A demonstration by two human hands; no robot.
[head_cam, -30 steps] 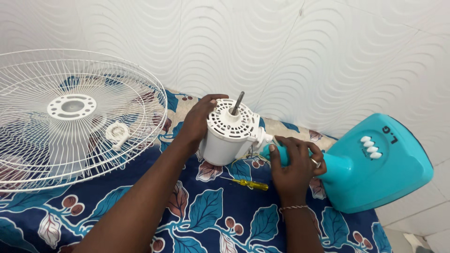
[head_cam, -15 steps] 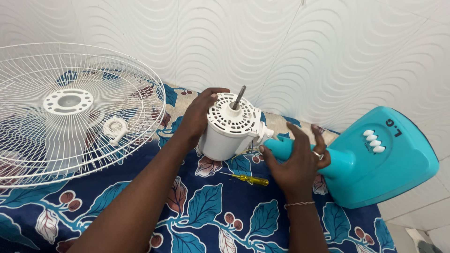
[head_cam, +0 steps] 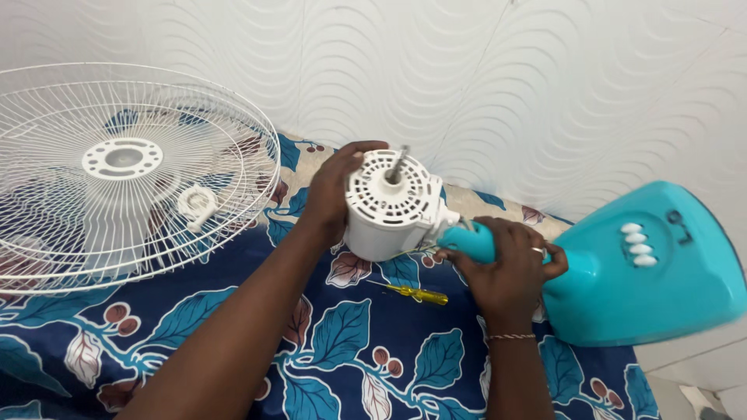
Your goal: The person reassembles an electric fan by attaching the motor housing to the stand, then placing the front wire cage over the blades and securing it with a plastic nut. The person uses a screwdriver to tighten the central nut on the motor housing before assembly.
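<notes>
A white fan motor housing (head_cam: 389, 210) with a metal shaft (head_cam: 397, 166) sticking up rests over a blue leaf-print cloth. My left hand (head_cam: 334, 190) grips the housing's left side. My right hand (head_cam: 506, 268) is wrapped around the turquoise neck (head_cam: 475, 239) that joins the motor to the turquoise fan base (head_cam: 654, 268), which lies tilted at the right with white buttons (head_cam: 638, 245) on top.
A white wire fan guard (head_cam: 117, 175) lies at the left with a white plastic nut (head_cam: 197, 204) under it. A small yellow-handled screwdriver (head_cam: 416, 293) lies on the cloth (head_cam: 350, 350) below the motor. A white wavy-textured wall (head_cam: 506, 85) stands behind.
My right hand has closed around the turquoise neck after its fingers were spread half a second ago. The fan base has rotated and swung slightly right. My left hand stays on the motor.
</notes>
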